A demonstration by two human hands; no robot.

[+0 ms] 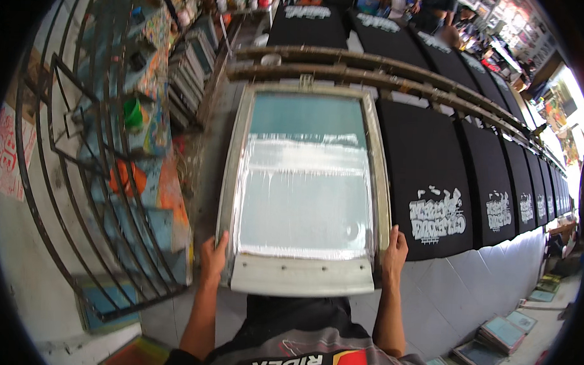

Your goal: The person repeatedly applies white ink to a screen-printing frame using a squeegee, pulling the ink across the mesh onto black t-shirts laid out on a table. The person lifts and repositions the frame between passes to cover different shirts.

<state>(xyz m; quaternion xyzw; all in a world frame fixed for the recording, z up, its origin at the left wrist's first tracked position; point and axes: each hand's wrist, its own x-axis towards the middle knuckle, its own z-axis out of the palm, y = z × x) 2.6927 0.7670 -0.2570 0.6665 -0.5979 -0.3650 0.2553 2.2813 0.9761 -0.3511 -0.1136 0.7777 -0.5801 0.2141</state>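
In front of my body lies a screen-printing frame (380,185), its mesh (304,215) smeared with white ink. A thicker ink band crosses the mesh above its middle, and the far part shows bare blue-green. At the near end rests a wide, pale squeegee-like piece (301,276) with a row of small dark dots. My left hand (213,260) is closed around the frame's left side near the bottom corner, thumb on top. On the right side, at about the same height, my right hand (394,253) grips the frame. What lies beneath the frame is hidden.
Black shirts (428,161) with white prints line the long table to the right; more sit beyond the wooden rails (373,79). A bent metal rack (80,175) stands left, near stacked screens (193,69) and a green container (133,114). A person (439,14) is at the back.
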